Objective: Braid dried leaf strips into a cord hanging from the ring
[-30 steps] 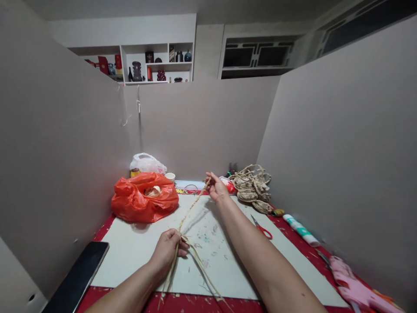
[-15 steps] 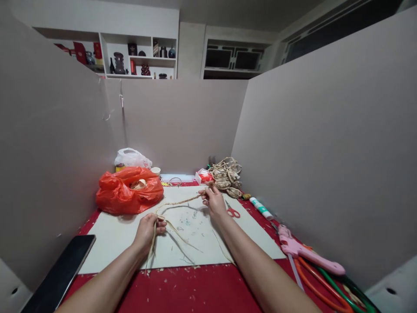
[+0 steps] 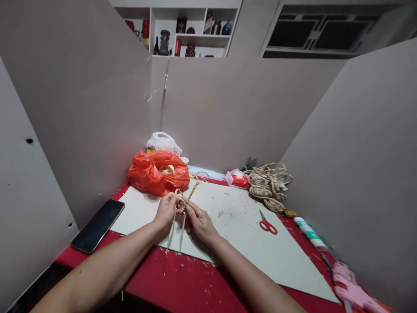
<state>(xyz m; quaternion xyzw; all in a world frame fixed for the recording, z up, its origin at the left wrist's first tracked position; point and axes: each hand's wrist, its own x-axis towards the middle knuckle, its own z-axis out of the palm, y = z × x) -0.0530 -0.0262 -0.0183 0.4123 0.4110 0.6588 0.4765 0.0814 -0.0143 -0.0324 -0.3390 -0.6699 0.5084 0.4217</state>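
Both hands meet over the near left part of a white board on a red table. My left hand pinches a tan braided straw cord where the braid ends, and loose strands hang from it to the board's front edge. My right hand is closed on the same cord just to the right, fingertips touching the left hand's. The braided part runs up and right from the hands towards the orange bag.
An orange plastic bag and a white bag sit at the back left. A black phone lies at left. Red scissors, a pile of braided cord, a glue stick and a pink glue gun lie at right. Grey partitions enclose the table.
My right hand has drawn back from the far end of the cord to meet the left hand. The cord, stretched out before, is now bunched between them. The view swung left.
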